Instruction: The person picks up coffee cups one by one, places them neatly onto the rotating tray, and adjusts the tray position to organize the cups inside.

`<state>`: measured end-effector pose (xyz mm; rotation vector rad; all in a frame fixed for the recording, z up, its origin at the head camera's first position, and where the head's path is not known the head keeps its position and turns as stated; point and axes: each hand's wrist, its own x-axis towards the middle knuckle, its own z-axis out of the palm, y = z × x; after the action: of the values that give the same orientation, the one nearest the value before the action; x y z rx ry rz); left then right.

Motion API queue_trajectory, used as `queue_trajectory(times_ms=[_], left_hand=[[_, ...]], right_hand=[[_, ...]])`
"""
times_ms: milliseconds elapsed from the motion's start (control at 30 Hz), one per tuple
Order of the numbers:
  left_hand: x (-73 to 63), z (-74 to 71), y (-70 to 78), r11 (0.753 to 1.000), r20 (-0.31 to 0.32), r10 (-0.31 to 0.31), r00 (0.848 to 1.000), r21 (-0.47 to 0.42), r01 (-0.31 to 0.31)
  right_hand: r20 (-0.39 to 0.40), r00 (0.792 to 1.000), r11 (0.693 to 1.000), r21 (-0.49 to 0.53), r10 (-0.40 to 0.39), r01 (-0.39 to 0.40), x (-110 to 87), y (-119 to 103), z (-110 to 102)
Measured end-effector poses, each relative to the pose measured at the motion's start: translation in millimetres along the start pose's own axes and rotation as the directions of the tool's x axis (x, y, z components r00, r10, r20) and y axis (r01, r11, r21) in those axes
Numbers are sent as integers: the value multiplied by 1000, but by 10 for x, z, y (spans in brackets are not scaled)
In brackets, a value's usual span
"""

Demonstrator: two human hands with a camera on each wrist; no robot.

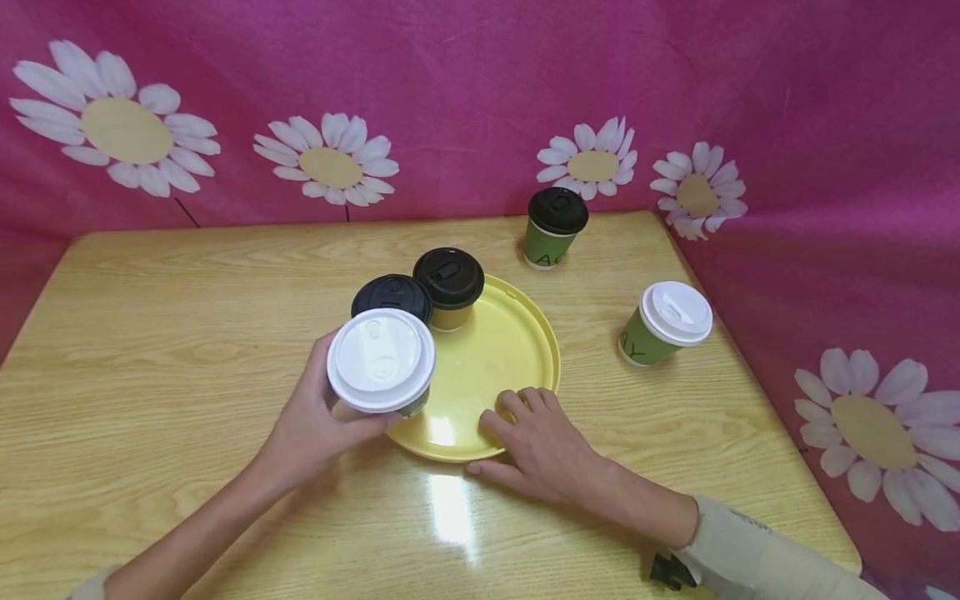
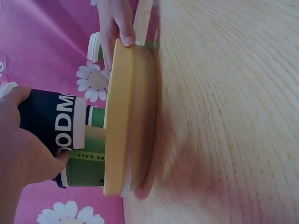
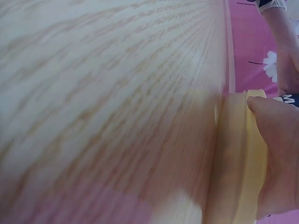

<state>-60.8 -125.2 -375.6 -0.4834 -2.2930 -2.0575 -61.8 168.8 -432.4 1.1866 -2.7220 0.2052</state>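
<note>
My left hand (image 1: 311,421) grips a dark paper cup with a white lid (image 1: 382,358), holding it above the left side of a round yellow tray (image 1: 517,358). White capital letters show on the cup (image 2: 49,119) in the left wrist view. My right hand (image 1: 543,442) holds the tray's near right rim, thumb outside and fingers over the inner side. On the tray's far left part stand two black-lidded cups: one (image 1: 448,279) farther back, the other (image 1: 392,296) partly hidden behind the held cup. The left wrist view shows a green cup (image 2: 84,170) there.
Right of the tray, a green cup with a white lid (image 1: 663,325) stands on the wooden table (image 1: 187,333). Another green cup, black-lidded (image 1: 555,227), stands near the back edge. A pink cloth with daisies (image 1: 465,100) hangs behind and along the right side.
</note>
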Motion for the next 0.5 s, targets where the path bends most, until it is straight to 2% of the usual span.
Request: queue_trajectory(times_ms=[267, 500], left_hand=[[5, 41, -24, 1000, 20, -29, 999, -5, 29], [24, 74, -15, 999, 33, -42, 999, 26, 41]], right_hand=[[-10, 1000, 1000, 5, -1, 1, 5, 2, 0], [3, 1000, 1000, -1, 9, -9, 2, -2, -2]])
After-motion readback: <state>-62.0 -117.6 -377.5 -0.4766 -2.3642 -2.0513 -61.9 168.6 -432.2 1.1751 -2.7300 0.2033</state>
